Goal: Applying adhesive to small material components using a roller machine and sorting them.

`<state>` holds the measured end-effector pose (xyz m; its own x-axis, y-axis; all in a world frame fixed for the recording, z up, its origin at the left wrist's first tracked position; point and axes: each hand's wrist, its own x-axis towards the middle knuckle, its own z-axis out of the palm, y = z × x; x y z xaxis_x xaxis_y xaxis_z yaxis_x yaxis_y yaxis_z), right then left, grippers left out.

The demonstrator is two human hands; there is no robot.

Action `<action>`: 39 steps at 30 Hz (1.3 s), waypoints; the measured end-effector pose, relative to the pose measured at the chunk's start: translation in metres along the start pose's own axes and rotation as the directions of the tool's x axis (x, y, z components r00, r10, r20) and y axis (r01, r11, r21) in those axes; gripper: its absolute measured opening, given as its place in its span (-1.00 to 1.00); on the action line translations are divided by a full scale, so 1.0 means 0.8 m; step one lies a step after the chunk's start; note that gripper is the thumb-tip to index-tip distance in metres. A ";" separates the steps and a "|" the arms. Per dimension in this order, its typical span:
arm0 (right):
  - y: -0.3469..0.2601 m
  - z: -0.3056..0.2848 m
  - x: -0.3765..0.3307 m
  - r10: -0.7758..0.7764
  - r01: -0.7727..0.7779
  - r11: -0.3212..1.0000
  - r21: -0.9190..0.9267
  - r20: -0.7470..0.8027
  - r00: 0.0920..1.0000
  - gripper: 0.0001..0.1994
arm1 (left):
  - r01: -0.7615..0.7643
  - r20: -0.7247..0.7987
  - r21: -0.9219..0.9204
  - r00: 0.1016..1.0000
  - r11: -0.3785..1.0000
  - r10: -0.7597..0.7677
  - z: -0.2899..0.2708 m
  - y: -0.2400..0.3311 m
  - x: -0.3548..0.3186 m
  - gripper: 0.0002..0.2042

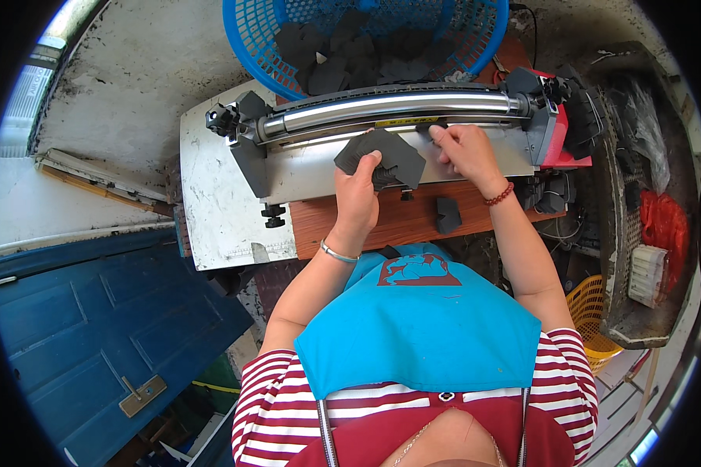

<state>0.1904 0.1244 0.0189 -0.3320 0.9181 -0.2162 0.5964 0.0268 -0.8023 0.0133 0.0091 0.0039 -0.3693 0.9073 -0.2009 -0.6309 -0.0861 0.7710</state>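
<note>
My left hand point(357, 191) grips a fanned stack of dark grey flat pieces point(401, 158) with angled corners, its thumb on top. The stack is held over the metal feed plate of a roller machine point(311, 167). My right hand point(467, 156) is closed, thumb and forefinger pinching the edge of one dark grey piece point(431, 126) at the slot below the shiny steel roller point(397, 111). How far that piece reaches under the roller is hidden. Another loose dark piece point(447, 215) lies on the brown wooden table point(350, 218) in front of the machine.
Behind the machine stands a blue plastic basket point(249, 47) with many dark pieces. Black knobs point(273, 215) stick out at the machine's front. To the right are a grimy trough point(611, 303) with a red plastic bag point(662, 222) and a yellow basket point(588, 311). A blue door point(78, 311) is at left.
</note>
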 end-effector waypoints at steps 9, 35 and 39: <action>0.028 -0.020 -0.009 0.051 -0.088 0.988 0.129 0.271 0.961 -0.66 | -0.046 -0.015 0.060 0.999 0.997 0.047 -0.005 -0.004 0.000 -0.69; 0.009 0.013 -0.006 -0.165 0.165 0.986 0.001 0.040 0.985 -0.64 | 0.103 0.073 0.004 0.992 0.995 -0.103 0.006 -0.001 -0.006 -0.61; 0.002 0.018 -0.023 -0.117 0.051 0.972 0.230 0.288 0.950 -0.69 | 0.106 0.066 0.049 0.992 0.993 -0.109 0.008 0.004 -0.004 -0.59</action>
<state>0.1872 0.1018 0.0133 -0.5959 0.7558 -0.2714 0.3950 -0.0184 -0.9185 0.0169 0.0084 0.0106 -0.2525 0.9364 -0.2438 -0.6326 0.0309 0.7739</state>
